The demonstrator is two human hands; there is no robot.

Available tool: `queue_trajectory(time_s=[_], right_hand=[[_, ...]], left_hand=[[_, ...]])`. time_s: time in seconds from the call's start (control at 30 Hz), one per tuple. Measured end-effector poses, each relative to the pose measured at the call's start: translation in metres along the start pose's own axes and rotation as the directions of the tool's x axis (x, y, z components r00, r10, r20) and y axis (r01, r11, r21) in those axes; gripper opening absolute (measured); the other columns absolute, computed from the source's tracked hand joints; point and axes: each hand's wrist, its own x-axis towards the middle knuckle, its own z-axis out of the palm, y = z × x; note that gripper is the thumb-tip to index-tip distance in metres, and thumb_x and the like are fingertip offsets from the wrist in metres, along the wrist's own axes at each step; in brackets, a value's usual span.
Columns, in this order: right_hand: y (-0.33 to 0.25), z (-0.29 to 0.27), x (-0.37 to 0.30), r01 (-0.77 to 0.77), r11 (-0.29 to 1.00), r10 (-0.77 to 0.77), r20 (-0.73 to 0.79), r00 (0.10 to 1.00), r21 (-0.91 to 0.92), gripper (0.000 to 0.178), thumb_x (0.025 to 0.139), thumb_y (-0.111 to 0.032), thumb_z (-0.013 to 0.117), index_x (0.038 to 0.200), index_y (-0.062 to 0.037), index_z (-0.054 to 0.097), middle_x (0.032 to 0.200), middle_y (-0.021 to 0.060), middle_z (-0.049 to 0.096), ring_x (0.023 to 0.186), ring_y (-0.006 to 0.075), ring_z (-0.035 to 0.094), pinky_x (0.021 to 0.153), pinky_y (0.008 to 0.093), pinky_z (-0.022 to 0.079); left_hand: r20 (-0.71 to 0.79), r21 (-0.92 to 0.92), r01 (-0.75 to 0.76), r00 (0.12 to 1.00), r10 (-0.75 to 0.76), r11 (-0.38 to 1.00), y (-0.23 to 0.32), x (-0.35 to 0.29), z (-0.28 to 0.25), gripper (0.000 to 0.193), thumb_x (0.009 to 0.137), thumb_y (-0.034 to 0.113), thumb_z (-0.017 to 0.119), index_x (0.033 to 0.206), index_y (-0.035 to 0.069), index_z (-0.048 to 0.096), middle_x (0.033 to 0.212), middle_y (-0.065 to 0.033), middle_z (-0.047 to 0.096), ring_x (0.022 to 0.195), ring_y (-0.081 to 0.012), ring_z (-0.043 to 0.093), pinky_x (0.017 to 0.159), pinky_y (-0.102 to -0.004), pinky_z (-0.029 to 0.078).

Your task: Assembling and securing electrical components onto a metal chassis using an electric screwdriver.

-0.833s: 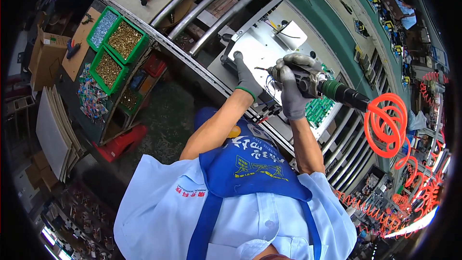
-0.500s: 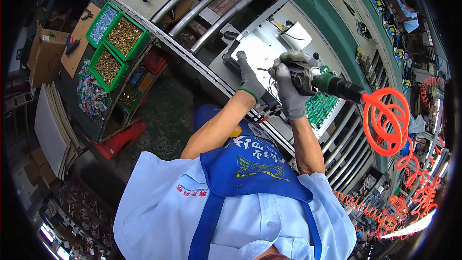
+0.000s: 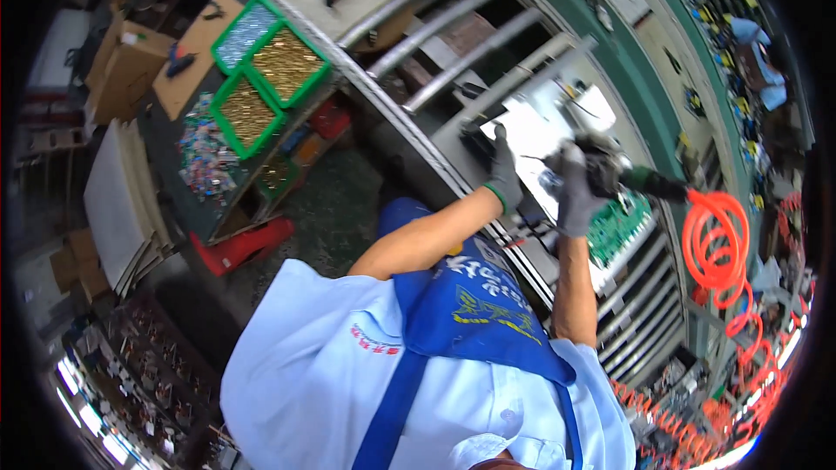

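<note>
My right hand, in a grey glove, is wrapped round a dark pneumatic screwdriver with a green rear end. A coiled orange air hose runs from it. The tool's front points left over a bright white panel. My left hand, in a grey glove with a green cuff, rests at the panel's near left side, one finger stretched along it. Its other fingers are blurred or hidden. Green circuit boards lie on the right part of the same unit, beside my right wrist.
Metal rollers run along the line on both sides of the unit. At left, green bins hold brass and silvery small parts, next to a pile of small coloured parts. A red stool stands below that bench.
The whole view has shifted, so the scene sits farther right and lower, with more blur. My right hand still holds the screwdriver over the panel, and my left hand stays at the panel's side.
</note>
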Motion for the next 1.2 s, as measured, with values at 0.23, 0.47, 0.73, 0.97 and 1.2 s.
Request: queue_trajectory(time_s=[0.23, 0.47, 0.73, 0.97, 1.2], right_hand=[[-0.009, 0.015, 0.003, -0.014, 0.999, 0.007, -0.171, 0.985, -0.041, 0.022, 0.077, 0.005, 0.057, 0.098, 0.0005, 0.053, 0.078, 0.0097, 0.058, 0.056, 0.0149, 0.055, 0.047, 0.0276, 0.048], [-0.004, 0.027, 0.014, 0.157, 0.979, -0.189, -0.285, 0.94, -0.134, 0.023, 0.078, 0.001, 0.058, 0.101, 0.0005, 0.055, 0.087, 0.0114, 0.061, 0.067, 0.0137, 0.057, 0.062, 0.0258, 0.049], [0.021, -0.002, 0.008, 0.005, 0.975, -0.12, -0.506, 0.854, -0.223, 0.011, 0.084, -0.003, 0.058, 0.094, -0.0034, 0.06, 0.08, 0.0036, 0.061, 0.056, 0.0091, 0.055, 0.05, 0.0234, 0.045], [0.014, 0.036, 0.011, 0.106, 0.944, -0.267, -0.533, 0.803, -0.312, 0.024, 0.077, 0.005, 0.059, 0.099, -0.0031, 0.059, 0.083, 0.0048, 0.062, 0.062, 0.0091, 0.057, 0.053, 0.0222, 0.045], [0.008, 0.042, 0.013, 0.032, 0.926, -0.249, -0.544, 0.802, -0.377, 0.025, 0.073, 0.004, 0.06, 0.098, -0.0014, 0.058, 0.088, 0.0058, 0.062, 0.073, 0.011, 0.059, 0.069, 0.0246, 0.048]], left_hand=[[-0.499, 0.566, 0.478, 0.847, -0.182, 0.672, 0.102, -0.069, -0.064, 0.045, 0.09, 0.05, 0.055, 0.086, 0.007, 0.064, 0.061, 0.0002, 0.046, 0.05, -0.0127, 0.044, 0.048, -0.027, 0.039], [-0.23, 0.527, -0.039, 0.955, 0.187, 0.849, 0.409, -0.115, -0.186, 0.029, 0.089, 0.006, 0.041, 0.113, -0.003, 0.056, 0.086, -0.0117, 0.06, 0.06, -0.0171, 0.052, 0.053, -0.0298, 0.044], [-0.033, 0.68, 0.695, 0.347, 0.937, -0.233, 0.676, -0.074, -0.185, 0.038, 0.077, 0.034, 0.049, 0.095, 0.006, 0.067, 0.1, -0.024, 0.065, 0.088, -0.0398, 0.064, 0.081, -0.0486, 0.049], [-0.224, 0.276, 0.896, 0.411, 0.884, -0.347, 0.728, -0.063, -0.186, 0.062, 0.079, 0.049, 0.065, 0.116, 0.0, 0.06, 0.122, -0.0238, 0.057, 0.114, -0.0375, 0.056, 0.094, -0.0469, 0.045], [-0.168, 0.318, 0.863, 0.458, 0.873, -0.392, 0.731, -0.062, -0.179, 0.034, 0.077, 0.031, 0.067, 0.098, 0.004, 0.07, 0.108, -0.0216, 0.065, 0.102, -0.0377, 0.062, 0.087, -0.0464, 0.049]])
